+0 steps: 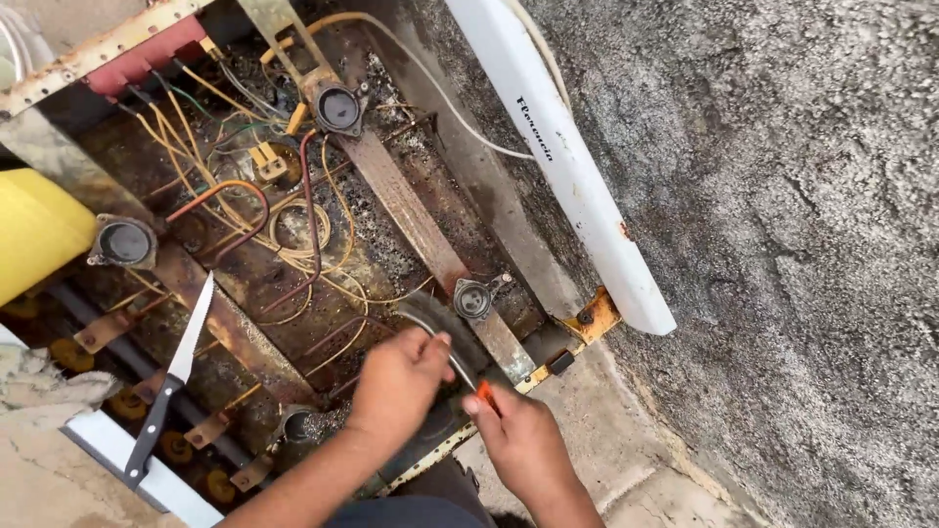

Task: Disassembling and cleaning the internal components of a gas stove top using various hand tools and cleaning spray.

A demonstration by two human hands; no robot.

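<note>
Head view: screwdriver in right hand points up-left.

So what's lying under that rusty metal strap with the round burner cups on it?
Under the rusty strap run yellowish wires and a thin copper tube over a sooty, rusted pan. Where they pass directly beneath the strap, they are hidden.
</note>
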